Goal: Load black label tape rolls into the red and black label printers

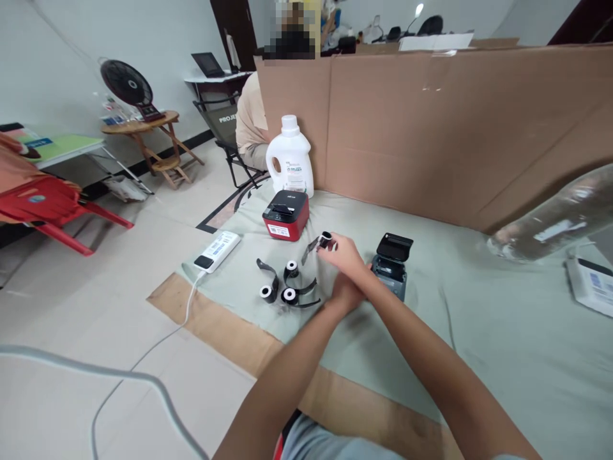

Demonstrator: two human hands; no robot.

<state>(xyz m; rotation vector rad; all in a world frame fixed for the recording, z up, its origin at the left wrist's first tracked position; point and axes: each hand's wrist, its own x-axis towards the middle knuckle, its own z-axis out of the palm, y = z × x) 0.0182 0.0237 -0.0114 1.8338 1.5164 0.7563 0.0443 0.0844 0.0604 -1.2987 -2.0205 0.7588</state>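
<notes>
My arms cross over the cloth-covered table. My right hand [345, 254] pinches a small black roll [324, 239] with a loose strip hanging down to its left. Lower down, my left hand [348, 291] is against the near left side of a small dark printer-like device [391, 276], whose black lid stands raised. My right forearm covers part of that hand, and it appears to grip the device. To the left of both hands lie more black rolls [289, 295] with white cores, their strips curling loose on the cloth.
Behind the rolls are a red-and-black box-shaped device [287, 216] and a white jug [293, 160]. A white power strip [218, 251] lies at left with its cable. A cardboard partition [407, 128] backs the table. A clear plastic bottle [555, 214] lies at right. A person sits beyond.
</notes>
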